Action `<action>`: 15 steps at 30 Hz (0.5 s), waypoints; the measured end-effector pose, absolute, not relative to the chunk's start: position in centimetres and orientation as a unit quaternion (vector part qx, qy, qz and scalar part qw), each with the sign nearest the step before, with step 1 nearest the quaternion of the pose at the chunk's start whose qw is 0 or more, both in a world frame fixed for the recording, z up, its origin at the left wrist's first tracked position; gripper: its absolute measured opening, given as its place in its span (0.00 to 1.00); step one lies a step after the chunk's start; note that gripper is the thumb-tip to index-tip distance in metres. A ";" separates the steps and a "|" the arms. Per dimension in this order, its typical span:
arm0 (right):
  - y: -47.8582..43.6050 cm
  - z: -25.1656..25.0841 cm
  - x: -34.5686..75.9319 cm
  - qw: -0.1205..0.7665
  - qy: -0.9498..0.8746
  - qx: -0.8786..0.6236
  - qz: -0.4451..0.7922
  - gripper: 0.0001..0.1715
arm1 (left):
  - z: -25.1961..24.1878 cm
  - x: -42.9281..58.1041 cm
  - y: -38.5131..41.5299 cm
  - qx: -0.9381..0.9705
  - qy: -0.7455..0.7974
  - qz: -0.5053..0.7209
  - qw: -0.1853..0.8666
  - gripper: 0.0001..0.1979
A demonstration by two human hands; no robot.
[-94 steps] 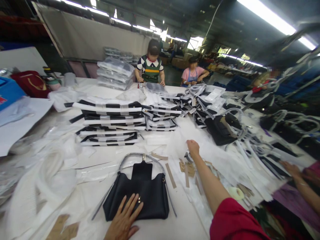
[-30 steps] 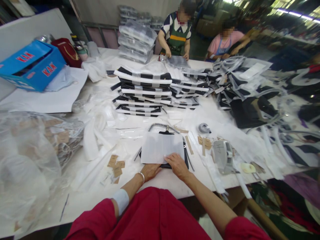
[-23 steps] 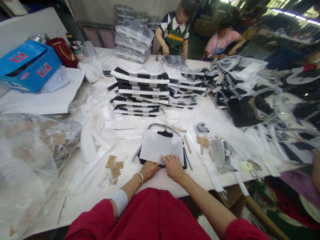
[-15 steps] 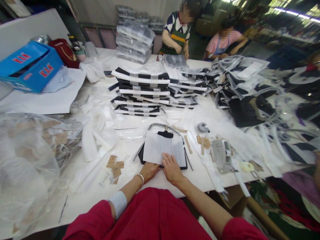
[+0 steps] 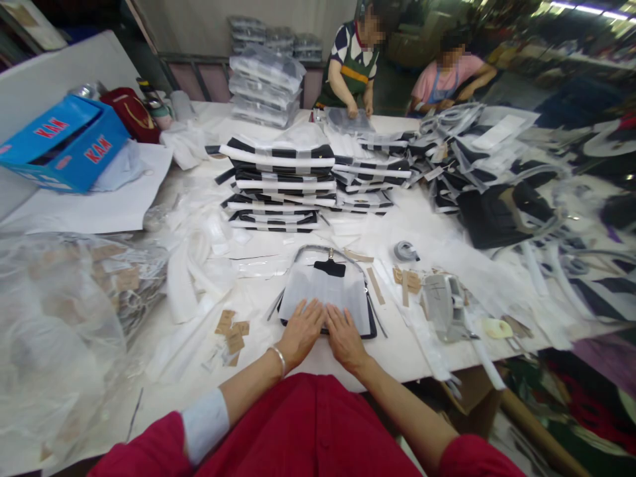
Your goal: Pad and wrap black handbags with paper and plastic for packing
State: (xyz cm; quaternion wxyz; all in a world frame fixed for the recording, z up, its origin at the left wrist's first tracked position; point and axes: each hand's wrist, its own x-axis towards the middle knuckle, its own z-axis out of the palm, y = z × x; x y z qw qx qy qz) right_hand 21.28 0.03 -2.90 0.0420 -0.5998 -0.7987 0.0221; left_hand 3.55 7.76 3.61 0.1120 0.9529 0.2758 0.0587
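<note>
A black bag [image 5: 371,324] lies flat on the white table in front of me, its strap [image 5: 303,250] curving behind it. A white sheet [image 5: 298,285] covers most of the bag, and a black tab with a metal clasp [image 5: 330,266] rests over the sheet's far edge. My left hand [image 5: 302,331] presses on the near left part of the sheet, fingers stretched out. Beside it, my right hand [image 5: 345,336] lies on the near middle of the sheet, also with its fingers spread. Neither hand grips anything.
Stacked wrapped bags [image 5: 283,172] stand behind the bag. A tape dispenser [image 5: 442,305] and a tape roll [image 5: 406,251] are on the right. Brown tags [image 5: 233,338], clear plastic [image 5: 54,344] and a blue box [image 5: 74,149] are on the left. Two people are across the table.
My left hand has come from the bag's near edge, where its fingers were hidden, up onto the white sheet. My right hand has stayed nearly in place.
</note>
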 end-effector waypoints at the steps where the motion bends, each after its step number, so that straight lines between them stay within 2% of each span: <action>1: -0.1 -3.1 21.3 0.049 -0.794 -0.605 0.020 0.36 | 3.4 3.9 8.0 0.950 0.293 0.024 0.108 0.16; 4: -0.3 -3.5 21.1 0.065 -0.787 -0.613 0.016 0.38 | 2.4 4.6 8.0 0.944 0.308 -0.034 0.116 0.13; 8: 0.0 -2.9 21.0 0.048 -0.781 -0.622 0.034 0.38 | 1.1 4.9 7.4 0.939 0.311 -0.010 0.145 0.14; 15: 1.0 -0.7 21.9 0.005 -0.753 -0.657 0.046 0.37 | -1.8 3.8 7.7 0.931 0.293 0.044 0.211 0.30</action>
